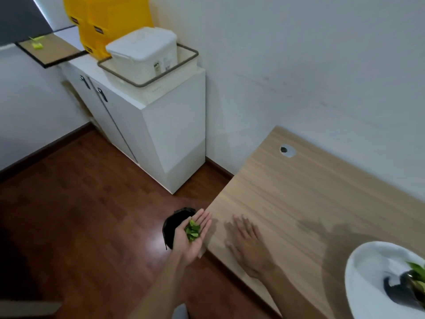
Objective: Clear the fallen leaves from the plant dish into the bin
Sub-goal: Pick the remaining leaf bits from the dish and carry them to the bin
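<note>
My left hand [195, 238] is palm up just off the left edge of the wooden table, cupping a small heap of green leaves [192, 230]. Right under and behind it stands a black bin [176, 224] on the floor, partly hidden by the hand. My right hand [249, 244] lies flat, palm down, on the table top with fingers spread and nothing in it. The white plant dish [368, 263] sits at the lower right of the table, holding a dark pot with green leaves [417, 270] at the frame edge.
The wooden table [299, 192] has a cable hole [287, 150] near the wall. A white cabinet [161, 125] stands to the left, with a white lidded box in a basket [147, 54] and yellow containers [108, 21] on top. The floor is dark wood.
</note>
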A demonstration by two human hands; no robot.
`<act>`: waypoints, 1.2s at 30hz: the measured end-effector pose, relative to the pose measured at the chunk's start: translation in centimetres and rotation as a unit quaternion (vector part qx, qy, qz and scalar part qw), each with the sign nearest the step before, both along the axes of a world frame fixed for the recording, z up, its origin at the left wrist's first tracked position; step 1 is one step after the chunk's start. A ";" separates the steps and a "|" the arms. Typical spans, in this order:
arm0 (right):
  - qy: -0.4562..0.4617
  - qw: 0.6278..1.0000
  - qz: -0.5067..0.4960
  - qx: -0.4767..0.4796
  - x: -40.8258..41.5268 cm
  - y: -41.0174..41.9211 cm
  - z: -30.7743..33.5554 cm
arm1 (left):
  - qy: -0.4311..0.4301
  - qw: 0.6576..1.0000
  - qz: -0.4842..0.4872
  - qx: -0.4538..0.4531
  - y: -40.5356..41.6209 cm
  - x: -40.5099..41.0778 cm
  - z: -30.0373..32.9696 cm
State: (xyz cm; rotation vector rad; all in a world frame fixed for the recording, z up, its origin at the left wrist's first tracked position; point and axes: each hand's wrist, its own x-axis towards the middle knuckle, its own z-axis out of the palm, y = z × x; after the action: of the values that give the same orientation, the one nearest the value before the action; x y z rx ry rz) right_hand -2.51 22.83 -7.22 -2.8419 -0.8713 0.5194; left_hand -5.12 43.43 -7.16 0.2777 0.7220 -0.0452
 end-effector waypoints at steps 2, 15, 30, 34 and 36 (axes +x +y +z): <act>-0.003 1.000 -0.017 -0.012 1.1 2.7 -0.1 | -0.004 1.000 0.016 -0.011 2.2 0.3 -0.7; -0.075 0.995 0.069 -0.006 7.0 12.1 -2.4 | 0.010 0.996 0.084 -0.035 10.4 0.1 -3.8; -0.105 0.987 0.113 0.054 8.3 11.9 -3.1 | 0.043 0.994 0.099 -0.034 10.8 0.5 -7.0; -0.085 0.982 0.167 0.033 9.1 11.7 -2.5 | 0.044 0.994 0.099 -0.034 10.6 0.6 -7.5; -0.086 0.981 0.170 0.034 9.3 11.7 -2.6 | 0.043 0.993 0.101 -0.034 10.6 0.6 -8.1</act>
State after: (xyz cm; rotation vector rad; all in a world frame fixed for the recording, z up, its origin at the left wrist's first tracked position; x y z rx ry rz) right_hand 6.77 34.49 -9.78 -2.7157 -1.3903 0.2709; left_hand -4.52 54.03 -15.21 0.1365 0.8294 0.1116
